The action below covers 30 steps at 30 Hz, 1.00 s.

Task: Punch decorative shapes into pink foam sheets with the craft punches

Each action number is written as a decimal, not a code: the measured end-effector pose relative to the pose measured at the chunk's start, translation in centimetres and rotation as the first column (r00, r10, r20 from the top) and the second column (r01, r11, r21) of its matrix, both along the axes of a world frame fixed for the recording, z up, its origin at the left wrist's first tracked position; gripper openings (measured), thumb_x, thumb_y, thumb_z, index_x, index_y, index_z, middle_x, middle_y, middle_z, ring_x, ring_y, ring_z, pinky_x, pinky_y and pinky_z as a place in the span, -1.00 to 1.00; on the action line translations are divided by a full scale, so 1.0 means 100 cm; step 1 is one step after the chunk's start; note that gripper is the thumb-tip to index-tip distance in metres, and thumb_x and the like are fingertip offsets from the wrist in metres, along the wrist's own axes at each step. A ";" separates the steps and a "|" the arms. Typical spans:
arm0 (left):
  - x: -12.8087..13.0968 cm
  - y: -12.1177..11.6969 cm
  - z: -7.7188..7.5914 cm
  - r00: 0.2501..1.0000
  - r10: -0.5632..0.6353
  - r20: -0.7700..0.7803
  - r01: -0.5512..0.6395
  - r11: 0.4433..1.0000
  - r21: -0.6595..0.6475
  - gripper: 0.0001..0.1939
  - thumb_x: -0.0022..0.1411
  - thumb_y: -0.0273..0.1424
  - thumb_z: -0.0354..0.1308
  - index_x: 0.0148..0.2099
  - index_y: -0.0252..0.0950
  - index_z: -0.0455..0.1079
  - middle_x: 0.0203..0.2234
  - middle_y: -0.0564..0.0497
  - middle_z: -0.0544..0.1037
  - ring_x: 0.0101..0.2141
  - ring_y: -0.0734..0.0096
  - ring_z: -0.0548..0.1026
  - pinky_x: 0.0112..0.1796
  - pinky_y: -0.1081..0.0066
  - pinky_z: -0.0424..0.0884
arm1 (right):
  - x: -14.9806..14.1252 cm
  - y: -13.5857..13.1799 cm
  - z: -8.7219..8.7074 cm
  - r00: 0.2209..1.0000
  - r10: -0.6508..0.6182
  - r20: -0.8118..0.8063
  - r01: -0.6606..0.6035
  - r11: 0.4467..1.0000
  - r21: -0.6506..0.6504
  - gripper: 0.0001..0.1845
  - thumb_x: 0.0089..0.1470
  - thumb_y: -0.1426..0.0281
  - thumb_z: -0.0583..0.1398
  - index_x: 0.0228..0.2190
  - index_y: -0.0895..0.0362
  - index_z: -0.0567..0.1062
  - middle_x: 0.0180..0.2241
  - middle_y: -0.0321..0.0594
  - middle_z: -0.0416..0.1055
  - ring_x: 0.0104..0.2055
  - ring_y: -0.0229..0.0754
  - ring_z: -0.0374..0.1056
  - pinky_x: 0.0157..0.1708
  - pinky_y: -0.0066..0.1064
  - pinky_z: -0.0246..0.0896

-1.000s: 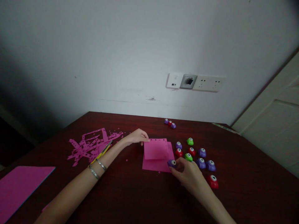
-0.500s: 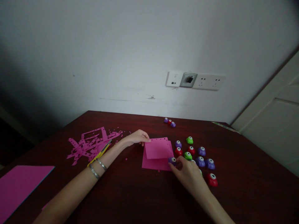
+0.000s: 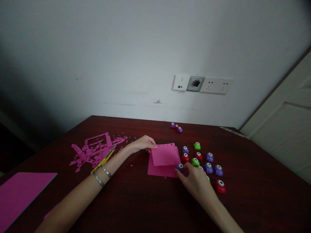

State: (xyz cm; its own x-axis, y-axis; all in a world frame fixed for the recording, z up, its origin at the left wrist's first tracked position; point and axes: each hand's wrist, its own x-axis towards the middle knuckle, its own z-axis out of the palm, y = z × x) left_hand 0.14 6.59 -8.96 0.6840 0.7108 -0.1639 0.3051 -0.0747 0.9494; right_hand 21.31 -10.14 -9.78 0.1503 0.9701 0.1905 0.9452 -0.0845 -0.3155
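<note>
Although the upper pink sheet (image 3: 164, 156) is punched along its far edge, its near edge shows no holes; left hand (image 3: 143, 143) pinches its far-left corner, right hand (image 3: 195, 180) grips purple punch (image 3: 179, 167) near-right.

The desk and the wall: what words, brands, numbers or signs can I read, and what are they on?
There are no words, brands, numbers or signs you can read here.
White wall plate: tiny marks, too small to read.
Patterned strip at the desk's back: too blurred to read.
Purple craft punch by the paper: no readable text.
</note>
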 end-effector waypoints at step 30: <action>0.009 -0.006 -0.010 1.000 -0.030 0.008 0.030 1.000 0.001 -0.71 -0.07 -0.24 0.28 -0.39 -0.38 0.44 -0.66 0.08 0.40 -0.64 0.61 0.27 -0.56 0.49 0.18 | -0.005 -0.004 0.002 0.995 0.019 0.094 -0.014 0.998 -0.056 -0.77 0.04 0.25 0.09 -0.55 0.12 0.34 -0.58 -0.20 0.44 -0.52 -0.13 0.38 -0.56 -0.43 -0.06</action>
